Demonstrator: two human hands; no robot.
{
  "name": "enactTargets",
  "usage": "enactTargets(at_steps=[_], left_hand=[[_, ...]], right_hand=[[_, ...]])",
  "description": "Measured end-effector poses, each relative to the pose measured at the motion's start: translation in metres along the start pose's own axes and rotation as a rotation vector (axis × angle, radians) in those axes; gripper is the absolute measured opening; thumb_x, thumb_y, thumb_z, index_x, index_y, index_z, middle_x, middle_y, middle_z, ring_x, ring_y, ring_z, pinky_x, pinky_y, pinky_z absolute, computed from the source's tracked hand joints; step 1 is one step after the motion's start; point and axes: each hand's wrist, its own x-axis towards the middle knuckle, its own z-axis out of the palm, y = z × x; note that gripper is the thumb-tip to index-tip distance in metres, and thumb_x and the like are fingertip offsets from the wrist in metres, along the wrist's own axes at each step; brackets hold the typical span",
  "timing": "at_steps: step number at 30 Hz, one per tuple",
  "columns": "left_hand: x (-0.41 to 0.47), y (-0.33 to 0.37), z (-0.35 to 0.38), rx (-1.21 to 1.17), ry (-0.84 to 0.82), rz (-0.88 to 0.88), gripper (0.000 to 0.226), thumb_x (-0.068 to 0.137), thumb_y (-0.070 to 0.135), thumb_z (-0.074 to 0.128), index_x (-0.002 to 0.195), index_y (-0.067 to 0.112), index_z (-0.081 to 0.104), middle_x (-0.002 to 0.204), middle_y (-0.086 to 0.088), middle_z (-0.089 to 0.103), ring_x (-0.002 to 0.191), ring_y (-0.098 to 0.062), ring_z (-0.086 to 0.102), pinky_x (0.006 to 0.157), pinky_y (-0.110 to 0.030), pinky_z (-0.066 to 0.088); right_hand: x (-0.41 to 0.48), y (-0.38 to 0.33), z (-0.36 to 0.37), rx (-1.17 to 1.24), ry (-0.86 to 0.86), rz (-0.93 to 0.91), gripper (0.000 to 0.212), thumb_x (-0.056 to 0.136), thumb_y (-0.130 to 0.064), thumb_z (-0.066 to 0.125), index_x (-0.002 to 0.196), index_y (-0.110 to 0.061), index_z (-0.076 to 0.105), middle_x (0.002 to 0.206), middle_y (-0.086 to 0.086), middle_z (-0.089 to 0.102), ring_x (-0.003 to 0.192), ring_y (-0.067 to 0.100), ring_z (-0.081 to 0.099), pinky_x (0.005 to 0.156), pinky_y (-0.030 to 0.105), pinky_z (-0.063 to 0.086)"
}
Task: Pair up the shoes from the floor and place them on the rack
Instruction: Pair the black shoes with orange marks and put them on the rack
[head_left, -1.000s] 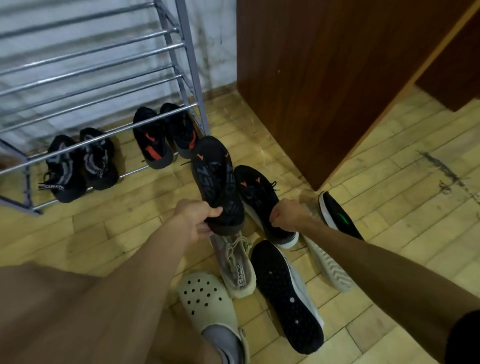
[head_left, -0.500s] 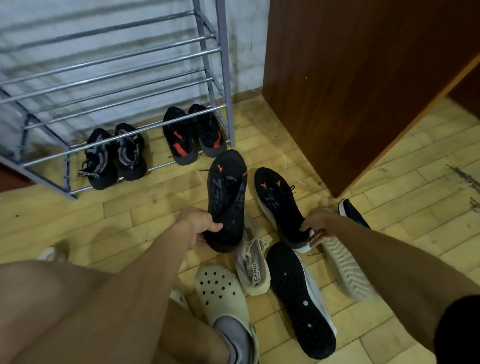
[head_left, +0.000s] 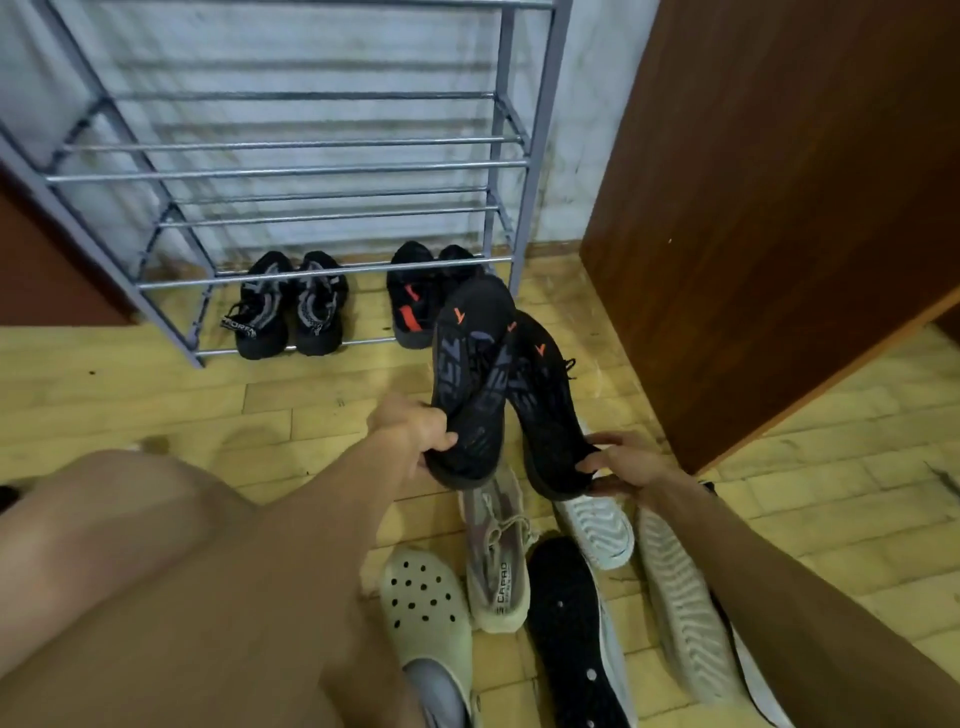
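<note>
The left hand (head_left: 415, 436) is pinched on the heel of one black sneaker (head_left: 470, 384), and the right hand (head_left: 626, 465) is curled around the heel of its mate (head_left: 545, 410). Both shoes hang just short of the rack (head_left: 291, 166), off its right front post. Their long axes run from the hands toward the rack, toes leading, and the toes cross, the left one lying over the right. The bottom rail already carries two dark pairs, the nearer one (head_left: 415, 306) directly behind the raised toes. My guess is that the shoes need untangling to lie parallel, then lifting to a free rail above. More loose shoes lie on the floor (head_left: 156, 395), farther from the rack than the hands.
</note>
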Motion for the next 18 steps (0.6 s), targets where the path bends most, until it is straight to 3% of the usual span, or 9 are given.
enactTargets(at_steps=[4, 9, 14, 16, 18], left_hand=[[0.01, 0.021, -0.027, -0.032, 0.081, 0.033, 0.029, 0.082, -0.003, 0.067, 0.11, 0.001, 0.066, 0.104, -0.014, 0.068, 0.093, -0.034, 0.063, 0.079, -0.041, 0.056], [0.042, 0.06, -0.062, -0.037, 0.152, 0.078, 0.028, 0.081, -0.004, 0.068, 0.108, -0.001, 0.063, 0.104, -0.015, 0.066, 0.097, -0.037, 0.062, 0.078, -0.044, 0.054], [0.087, 0.099, -0.075, -0.075, 0.175, 0.075, 0.026, 0.082, -0.003, 0.067, 0.107, -0.006, 0.061, 0.106, -0.021, 0.068, 0.088, -0.037, 0.064, 0.078, -0.047, 0.055], [0.106, 0.115, -0.074, -0.118, 0.178, 0.078, 0.022, 0.083, -0.004, 0.066, 0.104, -0.007, 0.059, 0.103, -0.023, 0.067, 0.092, -0.04, 0.065, 0.082, -0.048, 0.055], [0.125, 0.128, -0.072, -0.167, 0.17, 0.084, 0.016, 0.084, -0.005, 0.065, 0.098, -0.005, 0.058, 0.102, -0.024, 0.067, 0.095, -0.041, 0.066, 0.084, -0.051, 0.055]], right_hand=[[-0.002, -0.045, 0.01, 0.026, -0.055, -0.132, 0.044, 0.078, 0.013, 0.065, 0.118, -0.007, 0.06, 0.102, 0.013, 0.067, 0.083, 0.034, 0.069, 0.071, 0.038, 0.06], [0.017, -0.103, 0.037, 0.06, -0.057, -0.207, 0.039, 0.077, 0.006, 0.07, 0.113, -0.006, 0.062, 0.104, 0.015, 0.067, 0.074, 0.031, 0.068, 0.051, 0.029, 0.06], [0.052, -0.167, 0.062, 0.121, -0.008, -0.26, 0.015, 0.079, 0.002, 0.069, 0.091, -0.005, 0.064, 0.088, 0.009, 0.066, 0.071, 0.018, 0.064, 0.047, 0.03, 0.057], [0.067, -0.19, 0.068, 0.147, 0.026, -0.281, 0.019, 0.079, 0.001, 0.07, 0.097, -0.002, 0.063, 0.089, 0.01, 0.065, 0.071, 0.017, 0.062, 0.052, 0.035, 0.059], [0.083, -0.21, 0.072, 0.164, 0.067, -0.28, 0.023, 0.08, 0.0, 0.07, 0.102, -0.001, 0.062, 0.092, 0.011, 0.065, 0.072, 0.02, 0.063, 0.068, 0.046, 0.062]])
